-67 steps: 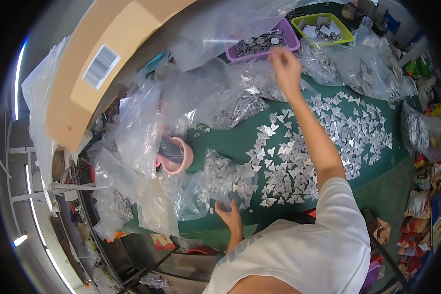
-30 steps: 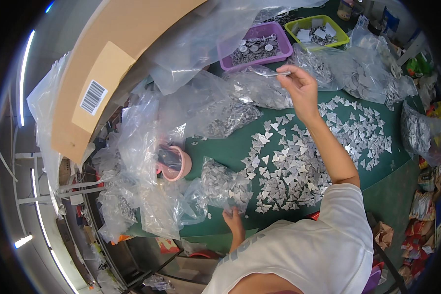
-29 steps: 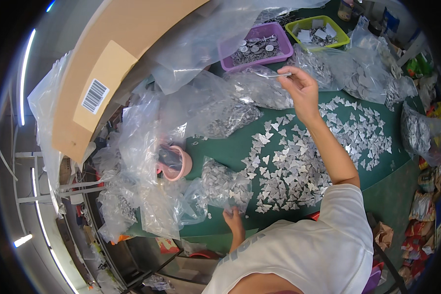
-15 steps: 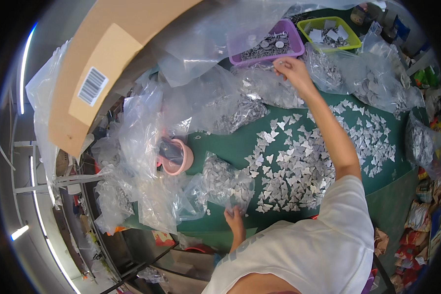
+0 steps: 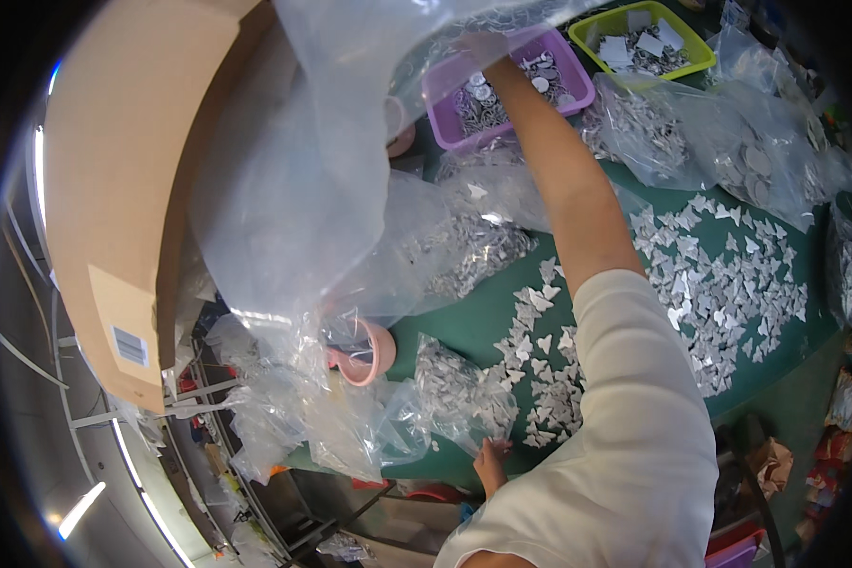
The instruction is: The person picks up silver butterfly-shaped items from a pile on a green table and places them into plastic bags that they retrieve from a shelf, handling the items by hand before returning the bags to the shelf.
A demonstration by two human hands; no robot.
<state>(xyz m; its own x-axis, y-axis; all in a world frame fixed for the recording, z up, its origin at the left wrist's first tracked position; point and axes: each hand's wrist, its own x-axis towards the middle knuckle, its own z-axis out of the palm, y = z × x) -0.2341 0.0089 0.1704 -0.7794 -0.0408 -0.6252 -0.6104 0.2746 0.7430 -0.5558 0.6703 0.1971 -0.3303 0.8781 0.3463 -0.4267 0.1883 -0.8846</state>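
Observation:
My right hand [image 5: 483,45] reaches to the far side of the table, at the far left rim of a purple basket [image 5: 435,118]. Clear plastic film [image 5: 369,57] covers the hand and blurs its fingers, so what it holds cannot be made out. In the basket lie small metal parts and round silver discs [image 5: 540,84]. Near the table's front edge, my left hand [image 5: 488,466] has its fingers closed at the lower edge of a clear plastic bag [image 5: 450,379] full of small grey metal pieces. Many flat, winged silver pieces [image 5: 719,293] lie spread on the green table [image 5: 464,317].
A yellow-green basket [image 5: 696,59] with white cards and metal parts stands far right. Filled clear bags [image 5: 634,123] lie along the back. A pink cup [image 5: 381,352] stands left of centre. A large cardboard box [image 5: 123,142] blocks the left side.
My right hand has moved farther away and left, from the near side of the purple basket to behind the plastic film. My left hand stays by the bag. The view has shifted and tilted.

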